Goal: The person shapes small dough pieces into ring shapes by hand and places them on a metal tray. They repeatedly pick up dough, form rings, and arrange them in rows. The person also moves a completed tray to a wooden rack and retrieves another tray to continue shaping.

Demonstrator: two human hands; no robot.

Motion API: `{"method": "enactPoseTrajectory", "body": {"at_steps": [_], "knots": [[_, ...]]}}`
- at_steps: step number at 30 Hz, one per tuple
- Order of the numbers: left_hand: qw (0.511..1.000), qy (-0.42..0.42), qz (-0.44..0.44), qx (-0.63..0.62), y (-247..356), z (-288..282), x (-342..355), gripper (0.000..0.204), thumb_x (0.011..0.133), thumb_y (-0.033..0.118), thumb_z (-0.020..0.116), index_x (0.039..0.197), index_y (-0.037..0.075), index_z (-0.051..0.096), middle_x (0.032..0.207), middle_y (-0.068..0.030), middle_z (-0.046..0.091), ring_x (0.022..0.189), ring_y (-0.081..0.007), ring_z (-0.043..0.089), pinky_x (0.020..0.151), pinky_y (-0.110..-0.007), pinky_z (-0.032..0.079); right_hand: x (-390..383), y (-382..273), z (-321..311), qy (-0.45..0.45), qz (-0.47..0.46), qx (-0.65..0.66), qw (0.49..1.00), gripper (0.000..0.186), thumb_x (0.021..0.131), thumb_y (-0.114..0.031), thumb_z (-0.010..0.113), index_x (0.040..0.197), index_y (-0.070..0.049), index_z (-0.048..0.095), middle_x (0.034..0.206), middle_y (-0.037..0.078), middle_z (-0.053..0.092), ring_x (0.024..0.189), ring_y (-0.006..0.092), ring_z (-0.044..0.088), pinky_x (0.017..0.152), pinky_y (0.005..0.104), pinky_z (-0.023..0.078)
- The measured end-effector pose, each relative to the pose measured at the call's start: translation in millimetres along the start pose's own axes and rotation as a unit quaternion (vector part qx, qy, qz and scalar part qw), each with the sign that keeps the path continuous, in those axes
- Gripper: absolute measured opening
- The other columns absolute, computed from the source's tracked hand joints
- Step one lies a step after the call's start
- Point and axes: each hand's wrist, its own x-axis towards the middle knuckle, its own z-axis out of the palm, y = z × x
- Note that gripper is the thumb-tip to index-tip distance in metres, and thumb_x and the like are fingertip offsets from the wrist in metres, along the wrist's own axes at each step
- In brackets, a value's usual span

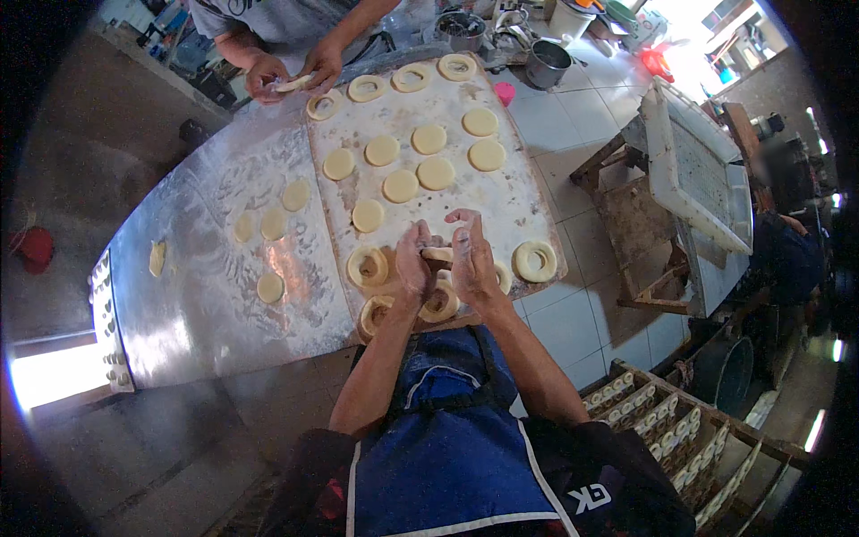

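Note:
Between my left hand and my right hand is a piece of dough, held over the near part of a floured board; its exact shape is partly hidden by my fingers. Both hands are dusted white, and my right fingers are bent around the dough. Dough rings lie beside and beneath my hands, with another at the board's right corner. Several flat dough discs cover the middle of the board, and more rings line its far edge.
A metal tabletop holds pale discs. Across it, another person's hands hold dough. Pots stand behind. At right are a white tray on a wooden stand, another person, and racks of dough rings.

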Motion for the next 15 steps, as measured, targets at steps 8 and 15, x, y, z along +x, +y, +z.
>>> {"method": "enactPoseTrajectory", "body": {"at_steps": [8, 15], "knots": [[0.990, 0.034, 0.026, 0.131, -16.3, 30.1, 11.9, 0.042, 0.098, 0.038, 0.037, 0.088, 0.003, 0.055, 0.069, -0.0111, 0.057, 0.057, -0.0244, 0.056, 0.052, -0.038, 0.045, 3.8, 4.6, -20.2, 0.027, 0.036, -0.048, 0.998, 0.044, 0.104, -0.046, 0.030, 0.124, -0.008, 0.040, 0.085, 0.009, 0.055, 0.068, 0.0116, 0.051, 0.057, 0.0275, 0.039], [0.817, 0.026, 0.373, 0.439, -17.2, 27.5, 35.9, 0.037, 0.100, 0.029, 0.037, 0.095, -0.002, 0.056, 0.081, -0.0202, 0.060, 0.076, -0.0326, 0.060, 0.067, -0.041, 0.046, 11.2, -1.2, -54.1, 0.016, -0.016, 0.140, 0.990, 0.051, 0.085, -0.015, 0.068, 0.124, -0.006, 0.038, 0.091, 0.008, 0.060, 0.071, 0.0157, 0.056, 0.064, 0.0321, 0.048]]}}
